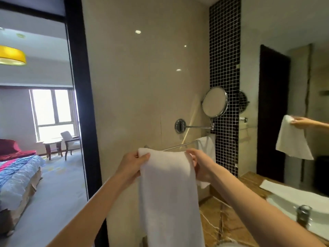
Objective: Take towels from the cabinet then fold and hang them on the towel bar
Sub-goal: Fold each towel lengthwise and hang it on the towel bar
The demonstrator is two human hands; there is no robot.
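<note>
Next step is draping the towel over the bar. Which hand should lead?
Right, probably. The right hand pinches the towel corner just below the bare stretch of the towel bar; the left hand grips the other corner by the bar's near end. Both must lift together.

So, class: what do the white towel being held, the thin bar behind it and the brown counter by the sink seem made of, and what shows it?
White folded towel: probably terry cotton; matt, fuzzy, hanging limp.
Thin silver towel bar: apparently polished metal, perhaps chrome; it glints.
Brown veined counter: seems polished marble or a lookalike; glossy, with pale veins.
</note>
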